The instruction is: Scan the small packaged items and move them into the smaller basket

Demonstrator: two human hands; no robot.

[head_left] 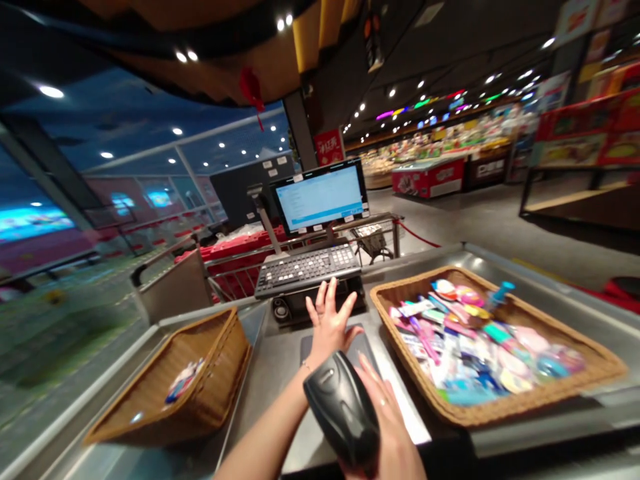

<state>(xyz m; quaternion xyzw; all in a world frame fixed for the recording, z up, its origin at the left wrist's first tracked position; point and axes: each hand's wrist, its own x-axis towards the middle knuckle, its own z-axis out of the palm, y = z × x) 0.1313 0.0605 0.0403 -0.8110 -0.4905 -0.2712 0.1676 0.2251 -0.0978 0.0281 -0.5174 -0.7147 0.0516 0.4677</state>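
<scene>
A handheld barcode scanner (343, 410) is gripped by the right hand (393, 420). At twelve o'clock from it, the left hand (330, 323) is spread open and empty toward the keyboard (305, 270); contact cannot be told. At two o'clock, a wicker basket (480, 417) is loaded with small goods (465, 333); at nine, only a few packets (184, 383) are seen in a tilted basket (215, 387). Work appears well short of finished or nearly done, depending on which basket is being filled. All is carried on a metal table (260, 393); beyond, a lit monitor (323, 197) and a supermarket floor (475, 223) are seen.
</scene>
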